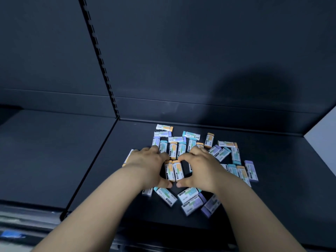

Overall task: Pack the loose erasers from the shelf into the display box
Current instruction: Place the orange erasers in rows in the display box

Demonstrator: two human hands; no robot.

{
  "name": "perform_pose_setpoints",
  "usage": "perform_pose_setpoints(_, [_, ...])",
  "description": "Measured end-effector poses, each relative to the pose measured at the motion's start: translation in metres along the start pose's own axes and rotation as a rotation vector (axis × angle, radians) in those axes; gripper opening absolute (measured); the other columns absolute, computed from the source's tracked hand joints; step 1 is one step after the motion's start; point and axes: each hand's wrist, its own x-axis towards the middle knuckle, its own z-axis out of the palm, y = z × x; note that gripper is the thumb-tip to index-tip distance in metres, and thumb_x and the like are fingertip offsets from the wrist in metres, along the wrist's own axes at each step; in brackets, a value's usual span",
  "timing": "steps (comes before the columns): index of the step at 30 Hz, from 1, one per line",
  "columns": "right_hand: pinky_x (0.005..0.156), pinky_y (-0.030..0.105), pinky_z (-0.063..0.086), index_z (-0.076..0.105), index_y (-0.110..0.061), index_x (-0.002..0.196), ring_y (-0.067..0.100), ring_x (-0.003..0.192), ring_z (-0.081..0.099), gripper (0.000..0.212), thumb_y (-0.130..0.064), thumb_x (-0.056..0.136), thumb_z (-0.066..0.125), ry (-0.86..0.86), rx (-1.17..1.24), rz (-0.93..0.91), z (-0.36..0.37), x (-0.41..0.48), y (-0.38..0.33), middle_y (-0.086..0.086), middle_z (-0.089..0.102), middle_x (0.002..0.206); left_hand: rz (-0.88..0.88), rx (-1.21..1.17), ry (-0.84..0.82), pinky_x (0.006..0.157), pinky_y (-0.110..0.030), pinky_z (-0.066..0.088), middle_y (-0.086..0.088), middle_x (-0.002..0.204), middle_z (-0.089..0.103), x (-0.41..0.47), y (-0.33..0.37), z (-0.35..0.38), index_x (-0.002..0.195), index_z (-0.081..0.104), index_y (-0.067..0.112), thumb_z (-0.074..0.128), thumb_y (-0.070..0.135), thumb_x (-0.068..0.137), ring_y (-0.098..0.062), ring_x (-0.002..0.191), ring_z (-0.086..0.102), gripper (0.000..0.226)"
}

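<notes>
On the shelf (281,170), amid scattered erasers (190,135), my left grip (149,166) and right grip (200,168) curl round an orange pair (173,170), fingertips above, thumbs below. My palms hide several erasers, and the nearer ones blur.

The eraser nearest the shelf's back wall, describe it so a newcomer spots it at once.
Start at the dark shelf, then its scattered heap of paper-sleeved erasers. At the heap's far left corner lies an orange-tipped, white-sleeved eraser, sideways. It alone sits beyond the rest; its nearest neighbour is purple-tipped.
</notes>
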Motion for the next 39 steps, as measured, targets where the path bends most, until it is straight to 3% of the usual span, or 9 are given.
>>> perform_pose_setpoints(5, [0.092, 0.025, 0.031, 0.045, -0.03, 0.129, 0.014, 0.12, 0.035, 0.073, -0.052, 0.066, 0.076, 0.021, 0.048, 0.029, -0.002, 0.001, -0.003, -0.005, 0.043, 0.121, 0.071, -0.033, 0.117, 0.09, -0.031, 0.038, 0.008, 0.117, 0.05, 0.001, -0.003, 0.0, 0.128, 0.043, 0.034, 0.064, 0.062, 0.07, -0.015, 0.114, 0.045, 0.067])
perform_pose_setpoints(11, [0.085, 0.029, 0.042, 0.038, -0.036, 0.127, 0.013, 0.114, 0.049, 0.069, -0.053, 0.07, 0.073, 0.138, 0.077, 0.102, -0.01, -0.003, -0.028, -0.011, 0.048, 0.127, 0.111, -0.137, 0.373, 0.067, -0.024, 0.038, 0.015, 0.114, 0.056, -0.015, -0.029, 0.0, 0.13, 0.033, 0.04, 0.058, 0.058, 0.076, -0.01, 0.102, 0.055, 0.062])
perform_pose_setpoints(15, [0.075, 0.027, 0.04, 0.034, -0.042, 0.126, 0.012, 0.105, 0.054, 0.067, -0.057, 0.071, 0.07, 0.199, 0.062, 0.092, -0.008, 0.0, -0.065, -0.014, 0.055, 0.12, 0.119, -0.159, 0.436, 0.069, -0.024, 0.043, 0.015, 0.108, 0.059, -0.03, -0.06, 0.003, 0.131, 0.028, 0.045, 0.055, 0.065, 0.076, -0.009, 0.096, 0.059, 0.065])
perform_pose_setpoints(20, [0.071, 0.026, 0.037, 0.031, -0.041, 0.129, 0.011, 0.098, 0.056, 0.068, -0.055, 0.075, 0.068, 0.253, 0.058, 0.084, 0.003, 0.02, -0.129, -0.015, 0.059, 0.107, 0.095, -0.18, 0.425, 0.066, -0.023, 0.042, 0.014, 0.08, 0.047, -0.051, -0.126, 0.005, 0.129, 0.027, 0.047, 0.056, 0.066, 0.074, -0.006, 0.088, 0.058, 0.064])
perform_pose_setpoints(23, [0.067, 0.026, 0.036, 0.03, -0.041, 0.127, 0.009, 0.084, 0.052, 0.065, -0.055, 0.075, 0.066, 0.26, 0.069, 0.102, 0.018, 0.034, -0.17, -0.018, 0.045, 0.08, 0.083, -0.173, 0.415, 0.062, -0.023, 0.038, 0.013, 0.075, 0.047, -0.062, -0.175, 0.003, 0.127, 0.028, 0.046, 0.056, 0.065, 0.074, -0.006, 0.082, 0.058, 0.063])
perform_pose_setpoints(27, [0.063, 0.024, 0.035, 0.028, -0.041, 0.127, 0.006, 0.076, 0.047, 0.065, -0.055, 0.076, 0.065, 0.303, 0.096, 0.153, 0.037, 0.047, -0.213, -0.018, 0.037, 0.068, 0.106, -0.154, 0.417, 0.063, -0.023, 0.04, 0.013, 0.077, 0.05, -0.073, -0.223, 0.005, 0.127, 0.026, 0.046, 0.055, 0.063, 0.075, -0.007, 0.078, 0.056, 0.062])
perform_pose_setpoints(34, [0.06, 0.026, 0.041, 0.027, -0.042, 0.125, 0.01, 0.068, 0.051, 0.066, -0.057, 0.074, 0.065, 0.317, 0.151, 0.236, 0.067, 0.054, -0.272, -0.013, 0.039, 0.062, 0.16, -0.171, 0.371, 0.061, -0.023, 0.039, 0.012, 0.075, 0.048, -0.095, -0.275, 0.015, 0.127, 0.026, 0.048, 0.056, 0.062, 0.075, -0.005, 0.069, 0.046, 0.061])
perform_pose_setpoints(39, [0.062, 0.026, 0.039, 0.027, -0.042, 0.127, 0.01, 0.071, 0.049, 0.065, -0.056, 0.076, 0.064, 0.281, 0.121, 0.222, 0.067, 0.058, -0.29, -0.014, 0.037, 0.064, 0.126, -0.204, 0.386, 0.066, -0.022, 0.041, 0.012, 0.076, 0.043, -0.11, -0.291, 0.019, 0.13, 0.027, 0.049, 0.056, 0.061, 0.076, -0.006, 0.086, 0.057, 0.063])
